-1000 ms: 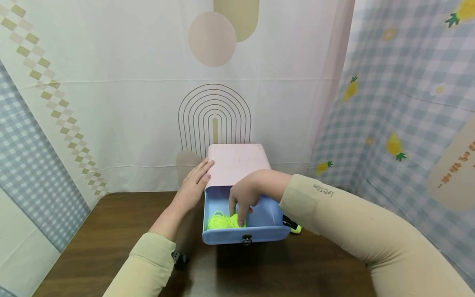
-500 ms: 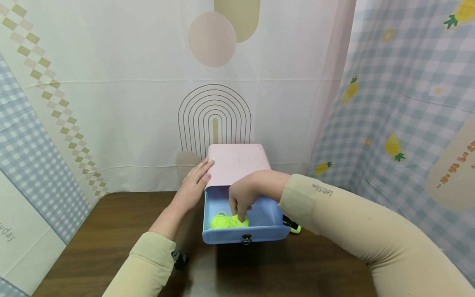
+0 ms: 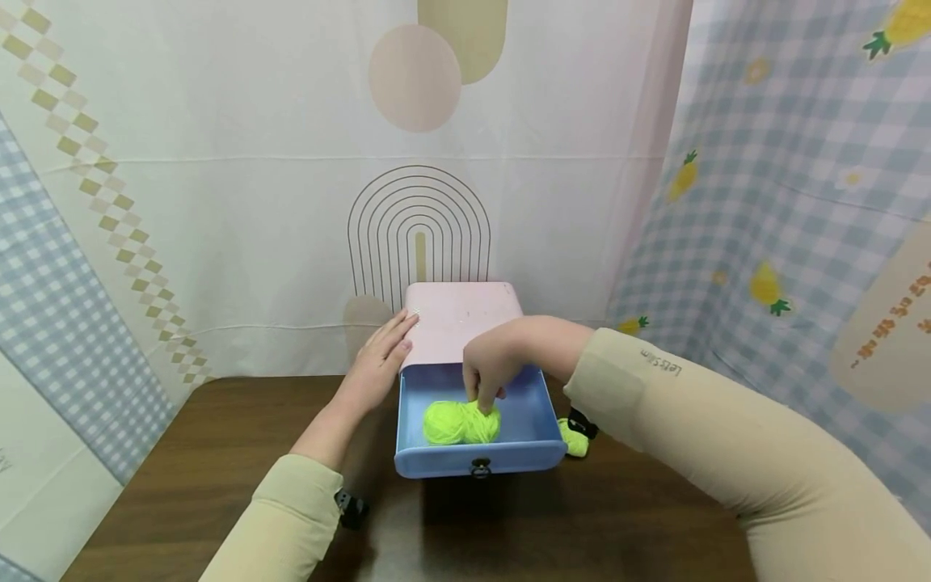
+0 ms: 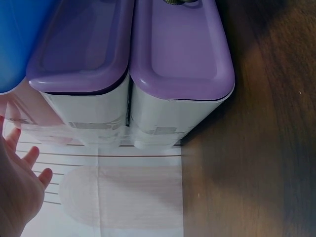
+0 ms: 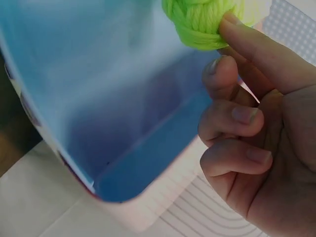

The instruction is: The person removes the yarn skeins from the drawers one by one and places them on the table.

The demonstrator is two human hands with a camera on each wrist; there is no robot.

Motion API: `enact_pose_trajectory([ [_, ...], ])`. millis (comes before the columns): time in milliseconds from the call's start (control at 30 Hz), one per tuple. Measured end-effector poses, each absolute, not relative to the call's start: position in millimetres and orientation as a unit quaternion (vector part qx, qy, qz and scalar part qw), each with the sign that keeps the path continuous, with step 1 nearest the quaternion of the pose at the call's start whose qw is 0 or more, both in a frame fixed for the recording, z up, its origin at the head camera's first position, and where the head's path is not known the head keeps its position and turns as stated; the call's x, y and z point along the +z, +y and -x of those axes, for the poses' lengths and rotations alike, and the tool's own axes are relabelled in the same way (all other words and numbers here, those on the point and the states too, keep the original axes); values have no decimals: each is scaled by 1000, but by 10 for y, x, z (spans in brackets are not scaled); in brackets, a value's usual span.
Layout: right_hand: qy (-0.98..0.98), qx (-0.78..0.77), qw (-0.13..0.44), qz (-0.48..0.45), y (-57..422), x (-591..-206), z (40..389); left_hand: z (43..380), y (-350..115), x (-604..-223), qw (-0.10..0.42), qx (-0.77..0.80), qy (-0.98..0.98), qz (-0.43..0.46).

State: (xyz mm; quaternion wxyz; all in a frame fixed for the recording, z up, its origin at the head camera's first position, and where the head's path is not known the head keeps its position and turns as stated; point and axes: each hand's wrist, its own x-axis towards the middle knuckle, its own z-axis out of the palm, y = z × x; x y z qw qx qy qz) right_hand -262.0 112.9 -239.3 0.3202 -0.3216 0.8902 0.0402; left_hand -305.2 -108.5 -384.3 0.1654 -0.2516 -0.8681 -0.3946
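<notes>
Two fingers of my right hand [image 3: 494, 364] pinch the end of a neon yellow-green yarn skein [image 3: 460, 423], over the pulled-out blue drawer [image 3: 527, 408]. In the right wrist view, thumb and index finger press on the yarn [image 5: 200, 22] while the other fingers are curled beside it. My left hand [image 3: 374, 368] rests with fairly straight fingers against the left side and top edge of the pink cabinet [image 3: 458, 319]. The left wrist view has this left hand [image 4: 22, 185] at its left edge, beside the cabinet.
Two shut purple drawers [image 4: 182, 49] sit below the blue one. More neon yarn [image 3: 575, 439] lies right of the drawer, partly behind the right wrist's black strap. The brown wooden table [image 3: 182, 477] meets a patterned curtain [image 3: 276, 242] behind the cabinet.
The yarn skein has shifted right and risen a little with my right hand, which also moved right. More of the yarn outside the drawer shows now. My left hand has stayed put.
</notes>
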Motion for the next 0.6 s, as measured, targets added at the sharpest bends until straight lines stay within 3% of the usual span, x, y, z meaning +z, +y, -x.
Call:
enact_pose_trajectory([
  [600, 902, -46, 278, 328, 1819, -2067, 2705, 3064, -1077, -3877, 160, -395, -870, 247],
])
